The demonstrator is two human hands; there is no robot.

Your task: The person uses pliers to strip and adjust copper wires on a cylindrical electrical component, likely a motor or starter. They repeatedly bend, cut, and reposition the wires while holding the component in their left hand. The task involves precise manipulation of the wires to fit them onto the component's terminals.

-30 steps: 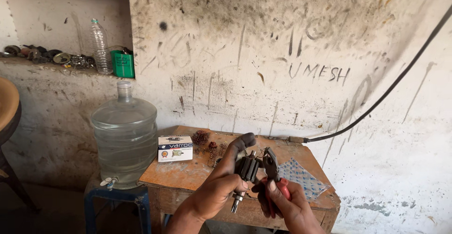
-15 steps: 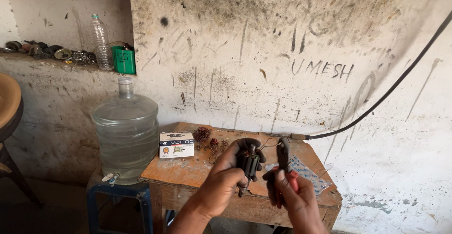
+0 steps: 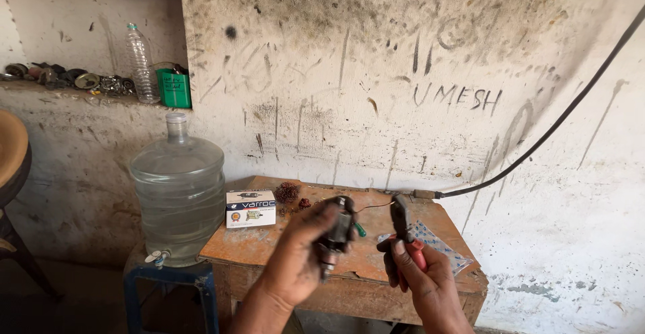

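Water jug: a big clear jug (image 3: 177, 196) stands on a blue stool (image 3: 171, 280) just off the bench's left edge, filled with water most of the way up, with a small tap low on its front.
Small box: a white and blue carton (image 3: 250, 208) sits closed at the left rear of the bench (image 3: 269, 243); its contents cannot be told.
Wall niche: a clear plastic bottle (image 3: 141, 62) stands upright beside a green tub (image 3: 174, 87), with a row of small dark metal bits (image 3: 74, 79) along the ledge to their left.
Left hand: the left hand (image 3: 302, 257) is raised over the front middle of the bench, fingers curled tight around a dark part.
Dark part: the small dark metal part (image 3: 338, 233) is stubby and roughly cylindrical, blackened and greasy, with a thin wire running off its top toward the right; it is held upright in the air, clear of the bench top.
Right hand: the right hand (image 3: 420, 280) is just right of the left one, fingers wrapped around the red handles of pliers.
Pliers: the pliers (image 3: 405, 226) point upward, their dark nose near the wire's end; whether the nose grips the wire cannot be told.
Bench top: worn orange-brown wood, with a dark reddish clump (image 3: 287, 192) near the rear edge and a patterned packet (image 3: 430, 240) lying at the right side under the right hand.
Hose: a black hose (image 3: 537, 139) runs from the bench's rear right corner up the wall.
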